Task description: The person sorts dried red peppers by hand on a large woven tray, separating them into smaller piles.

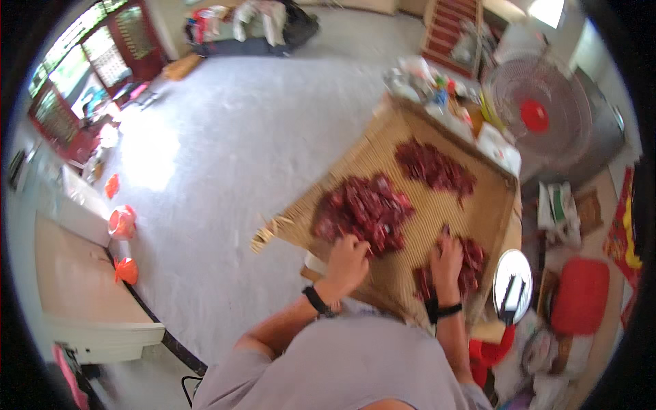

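Three heaps of dark red, glossy pieces lie on a woven bamboo tray (321,198); their exact kind cannot be made out. At the near edge of the large left heap (369,212), my left hand (348,263) has its fingers bent and drawn together against the pieces. What it pinches, if anything, is hidden. My right hand (446,263) is over the small near-right heap (473,263), fingers closed, with a dark red piece (445,229) poking out past the fingertips. The third heap (434,166) sits toward the tray's far side, away from both hands.
Bags and bottles (444,96) crowd beyond the tray's far edge, beside a large fan (534,116). On the right are a round mirror-like disc (512,280) and a red stool or basin (581,296). Grey floor (225,157) spreads left, with orange bags (126,270) along a cabinet.
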`<state>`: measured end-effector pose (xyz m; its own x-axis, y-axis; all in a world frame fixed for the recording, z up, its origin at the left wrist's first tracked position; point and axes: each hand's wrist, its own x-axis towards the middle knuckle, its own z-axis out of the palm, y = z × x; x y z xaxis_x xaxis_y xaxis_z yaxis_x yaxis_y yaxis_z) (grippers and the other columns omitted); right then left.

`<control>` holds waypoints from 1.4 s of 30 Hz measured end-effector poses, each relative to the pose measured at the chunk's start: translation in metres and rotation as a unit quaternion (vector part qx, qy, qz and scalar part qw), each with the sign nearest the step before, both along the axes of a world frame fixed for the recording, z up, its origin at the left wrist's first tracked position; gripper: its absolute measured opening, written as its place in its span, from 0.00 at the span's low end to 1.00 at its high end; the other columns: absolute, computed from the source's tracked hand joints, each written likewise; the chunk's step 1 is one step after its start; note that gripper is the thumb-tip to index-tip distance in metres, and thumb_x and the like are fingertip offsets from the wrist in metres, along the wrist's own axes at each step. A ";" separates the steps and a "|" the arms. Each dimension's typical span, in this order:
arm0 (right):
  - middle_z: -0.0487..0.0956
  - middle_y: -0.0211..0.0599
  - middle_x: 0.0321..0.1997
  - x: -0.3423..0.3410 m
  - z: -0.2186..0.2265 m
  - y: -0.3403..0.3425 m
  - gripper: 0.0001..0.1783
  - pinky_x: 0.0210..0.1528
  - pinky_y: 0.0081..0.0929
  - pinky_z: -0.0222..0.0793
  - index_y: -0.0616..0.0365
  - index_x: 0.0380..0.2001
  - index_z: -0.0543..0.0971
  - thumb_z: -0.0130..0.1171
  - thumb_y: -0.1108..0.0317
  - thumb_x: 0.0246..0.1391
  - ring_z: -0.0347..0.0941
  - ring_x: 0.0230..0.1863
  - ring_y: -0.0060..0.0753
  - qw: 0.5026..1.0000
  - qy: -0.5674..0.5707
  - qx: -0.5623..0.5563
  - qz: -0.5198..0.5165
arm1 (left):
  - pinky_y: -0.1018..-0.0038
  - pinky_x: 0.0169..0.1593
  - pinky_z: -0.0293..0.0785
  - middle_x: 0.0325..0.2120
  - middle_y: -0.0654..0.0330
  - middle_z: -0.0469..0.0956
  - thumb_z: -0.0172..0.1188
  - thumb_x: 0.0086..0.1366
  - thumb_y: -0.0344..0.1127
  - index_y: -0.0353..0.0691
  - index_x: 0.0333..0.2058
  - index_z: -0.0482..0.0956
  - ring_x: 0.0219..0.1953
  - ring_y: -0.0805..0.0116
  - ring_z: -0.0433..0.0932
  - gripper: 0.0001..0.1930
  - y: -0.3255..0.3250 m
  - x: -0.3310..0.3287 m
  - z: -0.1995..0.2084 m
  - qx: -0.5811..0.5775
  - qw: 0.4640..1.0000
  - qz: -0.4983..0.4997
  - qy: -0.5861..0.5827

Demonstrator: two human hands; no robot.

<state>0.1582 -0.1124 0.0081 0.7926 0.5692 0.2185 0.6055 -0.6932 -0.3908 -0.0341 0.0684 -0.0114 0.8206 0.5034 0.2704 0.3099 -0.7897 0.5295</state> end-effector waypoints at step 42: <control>0.70 0.31 0.42 -0.054 -0.004 0.051 0.14 0.47 0.24 0.66 0.63 0.44 0.72 0.49 0.77 0.52 0.67 0.41 0.27 0.855 0.301 0.377 0.192 | 0.48 0.61 0.51 0.63 0.50 0.52 0.68 0.48 0.62 0.53 0.65 0.54 0.64 0.44 0.53 0.50 -0.013 0.020 -0.007 -0.098 0.988 0.117 0.009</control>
